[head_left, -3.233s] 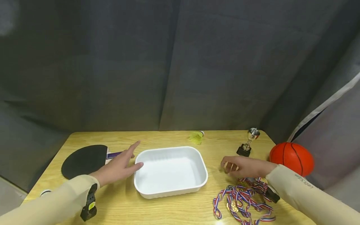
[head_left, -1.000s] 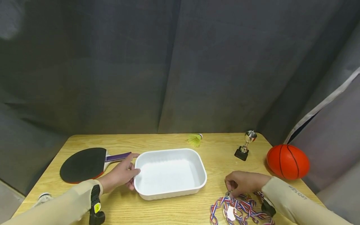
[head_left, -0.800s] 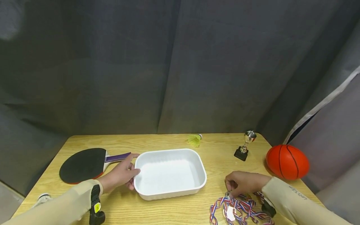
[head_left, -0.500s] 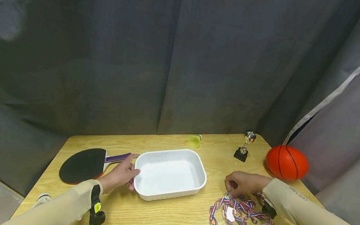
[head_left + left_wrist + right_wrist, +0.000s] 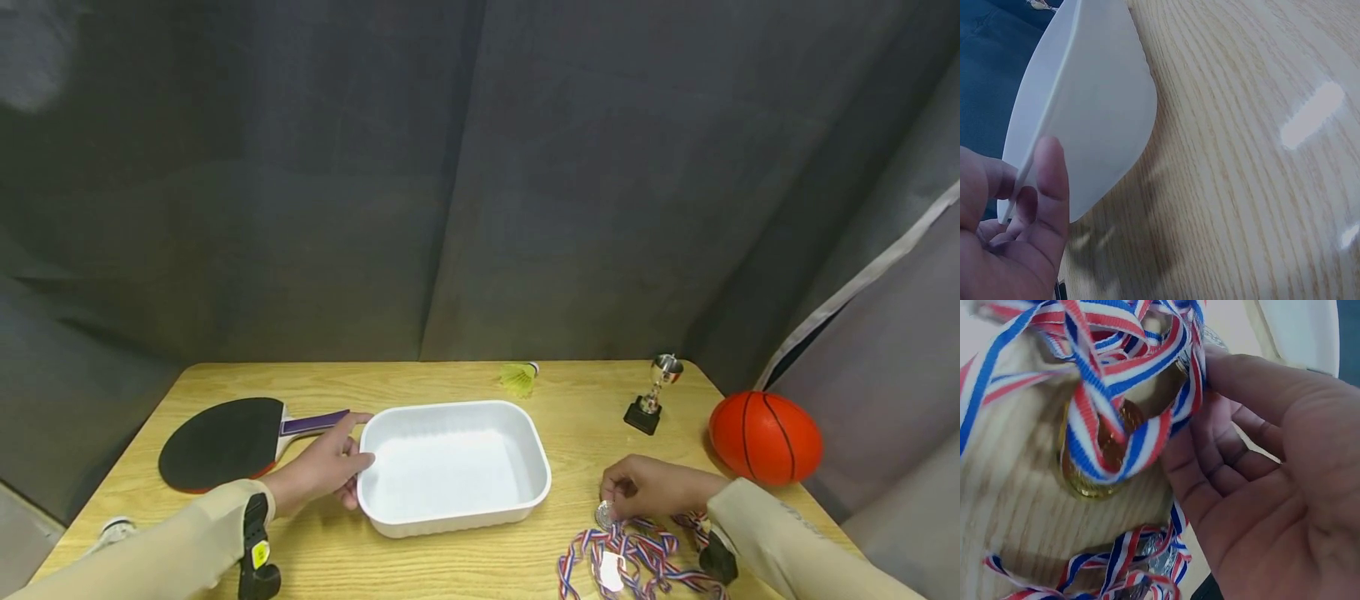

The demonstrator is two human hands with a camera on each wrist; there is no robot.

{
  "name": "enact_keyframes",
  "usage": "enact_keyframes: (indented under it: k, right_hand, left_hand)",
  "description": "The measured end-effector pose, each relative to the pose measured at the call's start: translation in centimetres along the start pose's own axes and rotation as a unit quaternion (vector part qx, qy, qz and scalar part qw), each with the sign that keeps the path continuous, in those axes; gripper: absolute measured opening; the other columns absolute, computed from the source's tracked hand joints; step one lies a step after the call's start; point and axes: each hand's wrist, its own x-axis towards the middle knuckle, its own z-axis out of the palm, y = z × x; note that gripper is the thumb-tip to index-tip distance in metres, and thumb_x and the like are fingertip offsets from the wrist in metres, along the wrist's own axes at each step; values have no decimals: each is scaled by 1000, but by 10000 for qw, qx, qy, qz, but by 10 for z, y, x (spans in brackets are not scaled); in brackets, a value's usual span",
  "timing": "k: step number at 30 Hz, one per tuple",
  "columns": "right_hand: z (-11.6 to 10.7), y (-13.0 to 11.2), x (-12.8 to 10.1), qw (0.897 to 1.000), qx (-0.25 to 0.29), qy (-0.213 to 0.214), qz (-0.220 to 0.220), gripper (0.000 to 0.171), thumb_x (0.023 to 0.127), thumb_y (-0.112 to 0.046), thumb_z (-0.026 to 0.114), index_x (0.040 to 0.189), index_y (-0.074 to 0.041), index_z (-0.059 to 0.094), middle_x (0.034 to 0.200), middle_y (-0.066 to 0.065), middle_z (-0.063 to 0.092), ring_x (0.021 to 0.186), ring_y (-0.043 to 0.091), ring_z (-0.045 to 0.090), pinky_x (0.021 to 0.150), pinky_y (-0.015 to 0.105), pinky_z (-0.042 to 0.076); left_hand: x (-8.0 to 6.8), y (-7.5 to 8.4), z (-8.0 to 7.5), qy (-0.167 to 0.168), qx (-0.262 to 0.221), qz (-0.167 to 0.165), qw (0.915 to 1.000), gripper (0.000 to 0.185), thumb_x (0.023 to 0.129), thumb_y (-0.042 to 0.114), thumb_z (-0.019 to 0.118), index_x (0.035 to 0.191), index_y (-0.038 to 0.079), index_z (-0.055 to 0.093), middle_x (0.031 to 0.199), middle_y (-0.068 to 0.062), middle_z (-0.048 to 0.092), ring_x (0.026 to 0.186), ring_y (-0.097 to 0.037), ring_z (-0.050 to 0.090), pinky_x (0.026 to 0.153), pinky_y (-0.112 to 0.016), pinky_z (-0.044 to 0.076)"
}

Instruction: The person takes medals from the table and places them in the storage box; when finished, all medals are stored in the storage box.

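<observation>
At the far left, beyond the left hand's (image 5: 318, 471) knuckles, lies a table tennis paddle (image 5: 225, 431). That hand grips the near-left rim of the white tray (image 5: 525, 442), thumb on the outer wall and fingers (image 5: 1047, 187) curled against the edge, steadying it. To the right, the right hand (image 5: 648, 487) has its fingertips drawn together, pinching a silver medal (image 5: 604, 514) where the tangle of ribbons (image 5: 637, 558) begins; a gold medal (image 5: 1094, 465) lies under the palm. A shuttlecock (image 5: 519, 377), trophy (image 5: 652, 393) and basketball (image 5: 765, 437) sit beyond the fingers. This looks like the pick-up step; the next move likely calls for lifting the medal clear of the knotted ribbons without dragging the rest.
</observation>
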Motion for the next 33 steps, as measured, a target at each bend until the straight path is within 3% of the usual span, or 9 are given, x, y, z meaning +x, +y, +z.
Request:
enact_keyframes:
  k: [5, 11, 13, 17, 20, 27, 33]
  right_hand:
    - [-7, 5, -3, 9993, 163, 193, -257, 13, 104, -6, 62, 103, 6, 67, 85, 19, 65, 72, 2, 54, 62, 18, 49]
    - [-11, 3, -3, 9979, 390, 514, -37, 14, 108, -6, 54, 109, 8, 56, 75, -2, 54, 57, 1, 40, 49, 18, 36]
    - [-11, 1, -3, 9970, 438, 644, -18, 16, 109, -7, 53, 112, 8, 54, 72, -3, 51, 56, 1, 39, 49, 18, 35]
    - [-14, -2, -3, 9933, 613, 978, -72, 21, 108, -8, 55, 117, 11, 52, 81, 7, 68, 67, 6, 64, 58, 20, 54]
    - [-17, -5, -4, 9885, 776, 1294, -64, 26, 107, -9, 58, 121, 12, 51, 91, 15, 76, 79, 13, 75, 67, 26, 64]
    - [-24, -16, -7, 9780, 1254, 1656, -175, 38, 107, -8, 58, 132, 17, 43, 88, 13, 73, 78, 17, 76, 76, 38, 69]
    - [-31, -32, -7, 9728, 1256, 1925, -288, 43, 108, -11, 57, 136, 17, 40, 88, 5, 72, 82, 15, 76, 79, 32, 69]
  left_hand:
    - [-1, 1, -1, -35, -8, 2, 10000, 64, 105, 5, 58, 161, 7, 27, 90, -17, 58, 53, -16, 65, 54, -31, 63]
    - [-1, 2, -1, -33, 11, -21, 10000, 65, 105, 5, 58, 162, 7, 27, 91, -18, 58, 53, -16, 65, 54, -33, 63]
    - [-1, 1, 0, -17, 18, -48, 10000, 65, 105, 5, 58, 162, 8, 27, 91, -17, 58, 53, -17, 64, 54, -33, 63]
    - [1, 0, 0, 2, 42, -55, 10000, 65, 105, 5, 58, 162, 8, 26, 91, -17, 58, 53, -17, 64, 54, -34, 63]
    - [1, 0, 0, 12, 60, -57, 10000, 65, 105, 6, 58, 162, 8, 26, 92, -17, 58, 54, -18, 64, 54, -34, 63]
    - [2, 0, 1, 59, 128, -109, 9998, 64, 106, 6, 58, 162, 9, 27, 93, -17, 58, 55, -18, 64, 54, -34, 63]
    - [3, -1, 2, 112, 172, -189, 9996, 65, 106, 7, 58, 163, 10, 26, 94, -16, 57, 56, -18, 62, 54, -34, 63]
